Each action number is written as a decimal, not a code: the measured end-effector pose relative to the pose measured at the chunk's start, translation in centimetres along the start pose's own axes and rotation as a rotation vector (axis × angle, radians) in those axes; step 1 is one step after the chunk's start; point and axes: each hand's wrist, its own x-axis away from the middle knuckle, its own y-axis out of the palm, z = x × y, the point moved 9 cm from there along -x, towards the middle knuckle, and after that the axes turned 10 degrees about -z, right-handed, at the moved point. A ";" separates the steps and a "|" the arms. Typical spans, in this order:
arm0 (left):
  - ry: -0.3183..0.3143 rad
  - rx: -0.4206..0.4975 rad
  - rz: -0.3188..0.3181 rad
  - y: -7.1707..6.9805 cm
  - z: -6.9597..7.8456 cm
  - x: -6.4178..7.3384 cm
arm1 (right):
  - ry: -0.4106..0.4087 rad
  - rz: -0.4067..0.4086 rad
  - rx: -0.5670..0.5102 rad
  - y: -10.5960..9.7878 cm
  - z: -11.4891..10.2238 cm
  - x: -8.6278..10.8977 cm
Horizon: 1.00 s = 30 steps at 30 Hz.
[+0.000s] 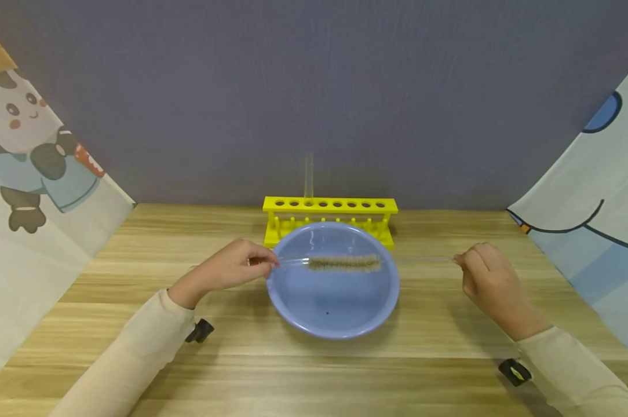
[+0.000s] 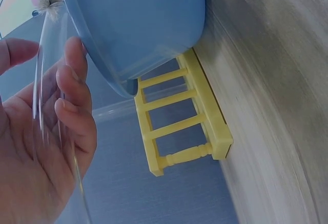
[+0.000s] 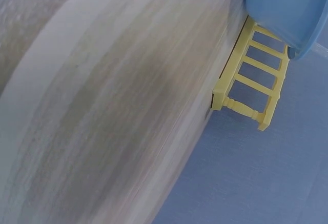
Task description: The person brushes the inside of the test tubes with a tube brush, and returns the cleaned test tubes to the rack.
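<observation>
Above the basin (image 1: 331,307), pinched a clear tube (image 1: 293,263) near the left rim with thumb and fingers of the left hand (image 1: 236,266), and gripped the brush (image 1: 343,264) at its right end in the curled right hand (image 1: 493,284). Held it level, with bristles at the tube's mouth. Saw a rack (image 1: 329,209) on the far side, with a second tube (image 1: 309,174) upright toward its left.
</observation>
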 end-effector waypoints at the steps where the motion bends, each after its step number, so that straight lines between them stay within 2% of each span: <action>1: 0.001 0.002 0.000 0.0 0.1 0.0 | -0.003 -0.001 -0.001 0.0 0.0 0.0; 15: 0.010 -0.019 -0.004 -0.1 0.8 0.4 | 0.006 0.034 0.009 -0.7 0.2 0.0; 27: 0.027 -0.021 -0.014 -0.1 1.1 0.5 | -0.021 0.072 0.009 -1.2 -0.2 -0.3; 30: 0.036 -0.013 -0.020 0.1 1.0 0.4 | -0.029 0.057 0.006 -1.2 -0.3 -0.3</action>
